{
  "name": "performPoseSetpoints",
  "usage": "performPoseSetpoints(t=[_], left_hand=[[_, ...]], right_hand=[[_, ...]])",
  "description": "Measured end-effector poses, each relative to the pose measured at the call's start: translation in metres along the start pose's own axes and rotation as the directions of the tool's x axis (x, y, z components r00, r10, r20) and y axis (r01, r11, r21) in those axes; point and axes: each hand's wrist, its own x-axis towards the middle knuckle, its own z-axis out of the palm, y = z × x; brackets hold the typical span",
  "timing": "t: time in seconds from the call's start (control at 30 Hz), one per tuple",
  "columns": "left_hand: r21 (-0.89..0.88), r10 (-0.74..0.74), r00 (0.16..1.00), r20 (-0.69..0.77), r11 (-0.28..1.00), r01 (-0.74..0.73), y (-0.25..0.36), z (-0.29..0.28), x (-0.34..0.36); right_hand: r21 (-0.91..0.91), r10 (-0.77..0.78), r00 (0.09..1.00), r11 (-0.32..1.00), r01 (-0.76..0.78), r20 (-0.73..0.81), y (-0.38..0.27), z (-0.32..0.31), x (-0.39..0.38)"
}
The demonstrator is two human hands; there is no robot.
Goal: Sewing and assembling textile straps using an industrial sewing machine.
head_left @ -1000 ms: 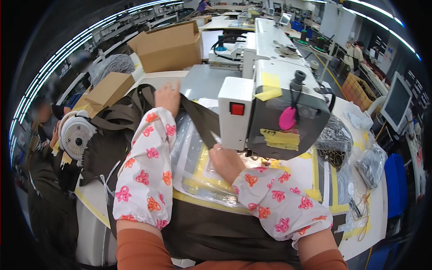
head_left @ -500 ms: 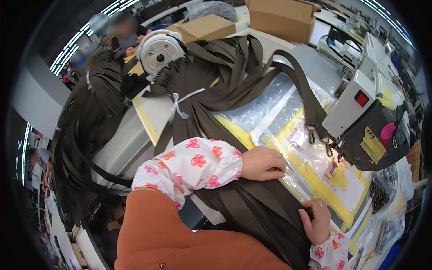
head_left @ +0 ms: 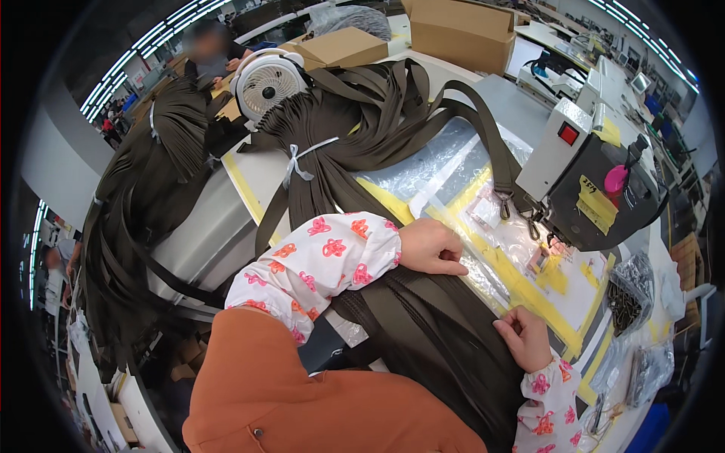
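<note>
A: What is happening nearest the camera?

B: A stack of olive webbing straps [head_left: 423,332] is lying across the lap and the near edge of the counter [head_left: 260,177]. The left hand [head_left: 430,247] is resting on top of the stack, fingers curled and pressing down, not clamped round anything. The right hand [head_left: 523,337] is sitting at the stack's right edge with its grip pinched together, apparently on one strap's edge; I cannot tell for certain.

A: So which step is this, would you say?

B: I am judging that one strap is being picked off the stack for sewing. The next move calls for separating a single strap cleanly and bringing its end to the right, toward the needle.

A: And farther out?

B: A strap with metal snap hooks [head_left: 504,202] is lying over the clear plastic sheet [head_left: 430,170] under the sewing machine [head_left: 596,189]. Beyond, a tied bundle of straps [head_left: 340,128] is fanning out beside a small white fan [head_left: 266,84], with cardboard boxes [head_left: 461,30] at the far edge.
</note>
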Motion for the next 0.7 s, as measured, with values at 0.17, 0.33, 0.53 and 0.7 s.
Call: performPoseSetpoints(t=[0.17, 0.33, 0.53, 0.7], left_hand=[[0.025, 0.015, 0.995, 0.095, 1.000, -0.017, 0.004, -0.003, -0.003], [0.086, 0.068, 0.993, 0.094, 0.993, -0.076, 0.013, -0.005, 0.001], [0.261, 0.086, 0.933, -0.348, 0.965, 0.008, -0.016, -0.060, 0.013], [0.749, 0.006, 0.936, -0.353, 0.601, 0.279, -0.070, -0.140, 0.046]], right_hand=[[-0.023, -0.074, 0.996, 0.997, 0.076, 0.057, -0.006, -0.009, 0.003], [-0.083, -0.080, 0.993, 0.993, 0.088, 0.087, -0.005, -0.019, 0.011], [0.111, 0.035, 0.988, 0.992, -0.052, 0.151, 0.003, -0.051, 0.010], [0.155, 0.005, 0.988, 0.988, -0.029, 0.155, 0.003, -0.036, 0.023]])
